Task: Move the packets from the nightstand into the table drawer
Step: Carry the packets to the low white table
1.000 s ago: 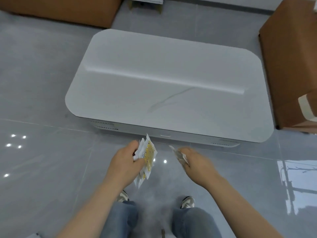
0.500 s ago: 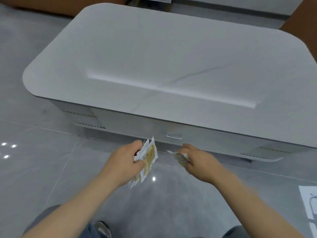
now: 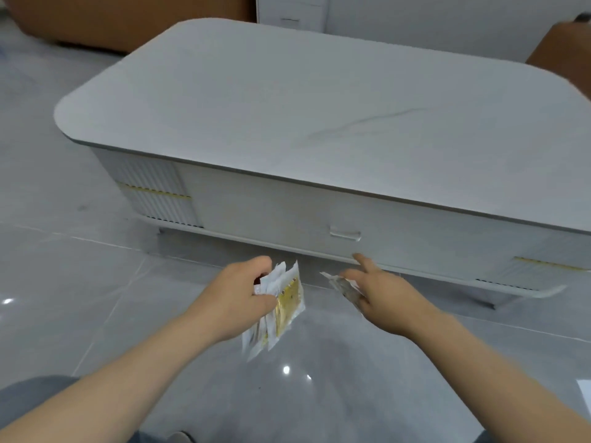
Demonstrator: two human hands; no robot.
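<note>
Our left grip (image 3: pixel 238 298) is curled round a sheaf of packets (image 3: pixel 284 302). Our right grip (image 3: pixel 380 295) pinches a grey packet (image 3: pixel 343 287) under its lower fingers, leaving the forefinger (image 3: pixel 364 263) straight. Ahead of both grips stands the counter (image 3: pixel 287 107). Its drawer (image 3: pixel 287 212) is closed, so the packets wait in hand. The handle (image 3: pixel 345 234) sits just above the right forefinger, which we judge is freed to pull it.

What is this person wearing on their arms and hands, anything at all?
Nothing. The left hand and right hand are bare: no gloves, rings or watch visible. The left forearm and right forearm are uncovered to the picture's edge, so no sleeves show. Blue-grey trousers peek in below.
</note>
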